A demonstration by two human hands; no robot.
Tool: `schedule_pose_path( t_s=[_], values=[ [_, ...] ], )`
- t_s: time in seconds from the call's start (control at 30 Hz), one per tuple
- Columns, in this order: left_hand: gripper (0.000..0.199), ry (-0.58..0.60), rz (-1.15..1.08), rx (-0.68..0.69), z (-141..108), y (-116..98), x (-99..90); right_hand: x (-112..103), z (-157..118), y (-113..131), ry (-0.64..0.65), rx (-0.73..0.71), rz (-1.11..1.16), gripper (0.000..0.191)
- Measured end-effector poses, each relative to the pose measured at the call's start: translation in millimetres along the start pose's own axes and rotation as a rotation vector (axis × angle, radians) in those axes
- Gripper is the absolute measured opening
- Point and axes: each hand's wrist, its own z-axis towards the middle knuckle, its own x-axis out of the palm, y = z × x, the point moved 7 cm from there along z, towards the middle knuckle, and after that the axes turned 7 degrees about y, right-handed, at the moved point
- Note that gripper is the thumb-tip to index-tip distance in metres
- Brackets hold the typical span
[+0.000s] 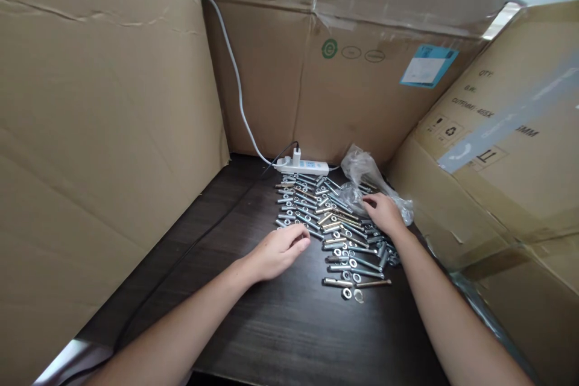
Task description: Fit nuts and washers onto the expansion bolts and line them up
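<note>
- black cable point(194, 244) at 11 o'clock, runs beside the left forearm. catch it with an elbow and it'd probably yank stuff
- left hand point(281, 251), 12 o'clock, near edge of the rows. fingers curled, narrow gap to thumb, can't tell if anything's pinched. a dragging knuckle could skew bolts
- power strip point(316, 166), 12, just past the rows. a tugged cord might shove it into them
- rows of bolts and washers point(335, 246), between 12 and 1, packed tight. one bump and they'd mix imo
- plastic bag point(362, 166), toward 1, crumpled. pulling it could sweep parts along
- right hand point(384, 212), 1 o'clock, at the bag, fingers loosely bent. can't tell if they're gripping
</note>
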Motion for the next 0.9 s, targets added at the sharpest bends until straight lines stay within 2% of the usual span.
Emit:
schedule_pose_path(
  t_s=[0.13, 0.17, 0.23, 0.33, 0.43, 0.5, 0.7, 0.9],
  values=[
    [0.015, 0.026, 0.017, -0.004, -0.4, 1.6, 6.2, -24.3, -27.5, 11.9, -0.034, -0.007, 0.051, 0.026],
    [0.014, 0.038, 0.022, -0.001, -0.5, 1.4, 8.1, -29.6, -39.2, 18.5, -0.003, -0.036, 0.108, 0.026],
    [0.012, 0.056, 0.039, 0.012, -0.7, -0.4, 11.6, -33.4, -67.8, 36.4, 0.157, -0.12, 0.219, 0.024],
    [0.012, 0.075, 0.088, 0.051, -1.1, -6.3, 16.6, -38.1, -115.8, 52.4, 0.287, -0.117, 0.24, 0.021],
    [0.012, 0.102, 0.155, 0.099, -1.9, -15.1, 24.4, -38.2, -153.3, 54.2, 0.284, -0.086, 0.203, 0.016],
    [0.011, 0.13, 0.205, 0.132, -2.3, -21.9, 32.1, -35.6, -169.0, 49.8, 0.254, -0.065, 0.178, 0.014],
    [0.014, 0.188, 0.439, 0.187, -1.8, -37.6, 57.3, -26.4, -185.0, 45.1, 0.236, -0.071, 0.18, 0.017],
    [0.008, 0.176, 0.565, 0.154, -1.3, -37.3, 66.1, -21.1, -184.4, 55.6, 0.315, -0.118, 0.175, 0.018]
  ],
)
